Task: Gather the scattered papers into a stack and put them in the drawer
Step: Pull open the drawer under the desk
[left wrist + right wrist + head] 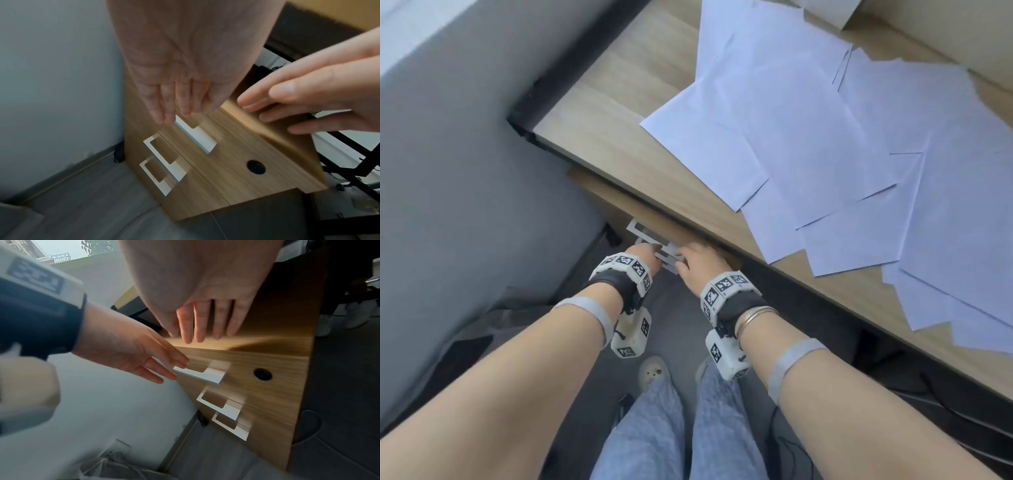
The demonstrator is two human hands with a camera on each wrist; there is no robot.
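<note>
Your papers lay scattered and overlapping across the right half of the head frame, spread loose on the wooden bench, some sheets reaching close to its front edge. Below that edge, near the middle of the frame, both of your hands were down at the drawer unit, a wood-grain cabinet tucked under the bench beside the pale wall. Your left hand had its fingers straight and relaxed, fingertips right at the end of the white handle of the top drawer; whether they actually touched it, the blur did not let you tell. Your right hand was also spread wide, fingers extended and holding nothing, its fingertips over the top edge of the unit just above that drawer front. In the left wrist view, two more white handles sat lower on the cabinet toward the lower left of the frame, and a dark round hole sat on the drawer front to the right of the top handle. The drawers all looked closed. Grey flooring filled the lower left of that frame, and your slippered foot showed at the lower middle of the head view
</note>
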